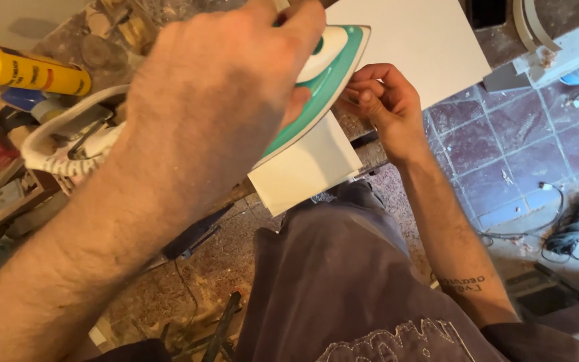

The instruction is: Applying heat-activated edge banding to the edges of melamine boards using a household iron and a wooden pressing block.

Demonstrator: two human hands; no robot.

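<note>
My left hand (pixel 216 100) is closed around the handle of a green and white clothes iron (pixel 326 74), which is tilted with its soleplate against the edge of a white board (pixel 306 171). My right hand (pixel 383 104) pinches at the board's edge just beside the iron's tip, fingers curled. A larger white panel (pixel 410 40) lies beyond on the bench. The iron's handle is mostly hidden by my left hand.
A yellow cartridge tube (pixel 28 70) and a white basket of tools (pixel 68 144) sit at the left among clutter. Purple floor tiles (pixel 504 144) and a coil of black cable (pixel 574 224) lie at the right. My grey trousers (pixel 343 275) fill the lower middle.
</note>
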